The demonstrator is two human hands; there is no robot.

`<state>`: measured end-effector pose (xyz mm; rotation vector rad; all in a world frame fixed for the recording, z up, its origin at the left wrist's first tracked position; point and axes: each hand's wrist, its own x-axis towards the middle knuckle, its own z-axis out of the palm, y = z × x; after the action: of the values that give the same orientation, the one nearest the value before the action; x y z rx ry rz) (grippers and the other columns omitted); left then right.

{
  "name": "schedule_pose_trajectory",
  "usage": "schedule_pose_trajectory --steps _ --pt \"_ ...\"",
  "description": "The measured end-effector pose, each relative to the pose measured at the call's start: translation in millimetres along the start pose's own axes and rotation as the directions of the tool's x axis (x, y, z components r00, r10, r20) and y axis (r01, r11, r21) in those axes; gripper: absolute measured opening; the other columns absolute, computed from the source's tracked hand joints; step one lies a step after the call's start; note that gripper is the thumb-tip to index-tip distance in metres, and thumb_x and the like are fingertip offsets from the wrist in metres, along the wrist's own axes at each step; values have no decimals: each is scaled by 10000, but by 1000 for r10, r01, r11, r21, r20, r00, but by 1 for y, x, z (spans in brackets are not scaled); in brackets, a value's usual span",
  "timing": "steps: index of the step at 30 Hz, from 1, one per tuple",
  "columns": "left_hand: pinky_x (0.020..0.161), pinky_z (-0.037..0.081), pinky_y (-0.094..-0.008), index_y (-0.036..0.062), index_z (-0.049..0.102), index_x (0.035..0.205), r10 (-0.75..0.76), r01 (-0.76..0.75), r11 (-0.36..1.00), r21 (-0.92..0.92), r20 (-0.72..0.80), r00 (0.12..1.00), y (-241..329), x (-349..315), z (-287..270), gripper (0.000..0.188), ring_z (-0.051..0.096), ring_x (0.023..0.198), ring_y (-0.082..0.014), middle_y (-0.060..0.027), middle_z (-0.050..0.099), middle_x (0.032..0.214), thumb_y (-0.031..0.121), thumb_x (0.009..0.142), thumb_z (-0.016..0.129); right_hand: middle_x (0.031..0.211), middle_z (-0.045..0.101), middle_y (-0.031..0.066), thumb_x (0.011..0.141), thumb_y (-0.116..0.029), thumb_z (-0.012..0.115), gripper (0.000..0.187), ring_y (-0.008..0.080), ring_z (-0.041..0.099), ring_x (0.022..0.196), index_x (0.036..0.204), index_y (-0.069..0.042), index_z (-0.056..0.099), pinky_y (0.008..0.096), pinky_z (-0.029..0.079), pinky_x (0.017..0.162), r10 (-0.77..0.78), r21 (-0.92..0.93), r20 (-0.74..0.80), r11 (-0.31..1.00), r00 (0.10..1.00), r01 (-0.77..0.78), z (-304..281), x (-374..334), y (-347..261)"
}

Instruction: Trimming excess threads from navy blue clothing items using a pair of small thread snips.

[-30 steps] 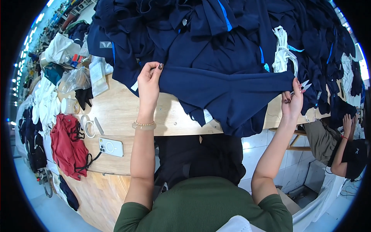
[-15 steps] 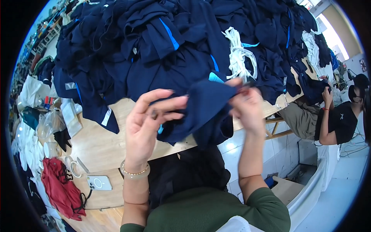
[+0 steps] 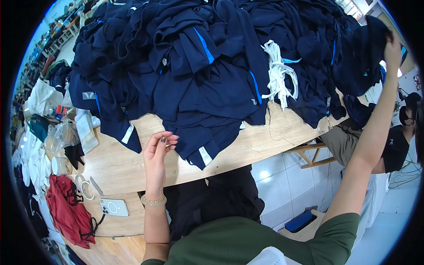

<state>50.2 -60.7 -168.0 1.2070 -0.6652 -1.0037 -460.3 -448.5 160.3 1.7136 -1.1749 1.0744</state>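
Observation:
My left hand hovers above the near table edge, beside the lower corner of a navy garment with a white label. Its fingers are loosely bent and apart, with nothing in them. Far out to the right, my right hand is closed on the edge of a navy garment, which hangs over the right end of the pile; the fingertips are hard to make out. A big heap of navy garments with bright blue strips covers the far side of the table.
A bundle of white strips lies on the heap. At left are a phone, a tape roll, a red bag and clear plastic bags. A co-worker sits at the right, near my outstretched arm.
My right hand has swung far out to the right and up, carrying the navy garment away from in front of me. The left hand has come off the garment and lowered slightly.

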Motion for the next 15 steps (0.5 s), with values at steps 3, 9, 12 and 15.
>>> schedule_pose_trajectory --steps 3,9,12,15 --pt "782 471 -240 -7 591 1046 -8 7 1000 27 34 999 -6 -2 2 206 604 857 -119 -94 648 967 132 966 461 1111 586 194 930 -203 422 280 344 565 1038 1145 -104 571 387 437 876 -1 34 152 999 988 -4 44 -53 4" --pt "775 464 -228 9 596 1040 -67 61 983 175 32 997 -14 -5 -7 180 598 856 -105 -81 655 970 101 958 466 841 620 176 811 -58 516 154 311 611 789 940 -57 602 368 465 720 125 183 701 920 703 -346 117 -240 -34" --pt "785 464 -226 -2 590 1037 -84 74 984 164 56 995 -24 2 -4 171 597 862 -107 -80 653 967 68 951 460 813 584 32 795 44 504 157 113 520 744 930 24 582 232 423 705 42 202 948 686 316 -699 134 -292 -7" --pt "794 463 -223 -15 584 1037 -89 82 981 173 33 995 -26 2 -8 172 596 868 -112 -79 649 967 36 945 448 935 642 87 821 32 501 218 193 608 869 1018 14 593 278 464 787 59 247 910 718 411 -650 132 -299 -20"
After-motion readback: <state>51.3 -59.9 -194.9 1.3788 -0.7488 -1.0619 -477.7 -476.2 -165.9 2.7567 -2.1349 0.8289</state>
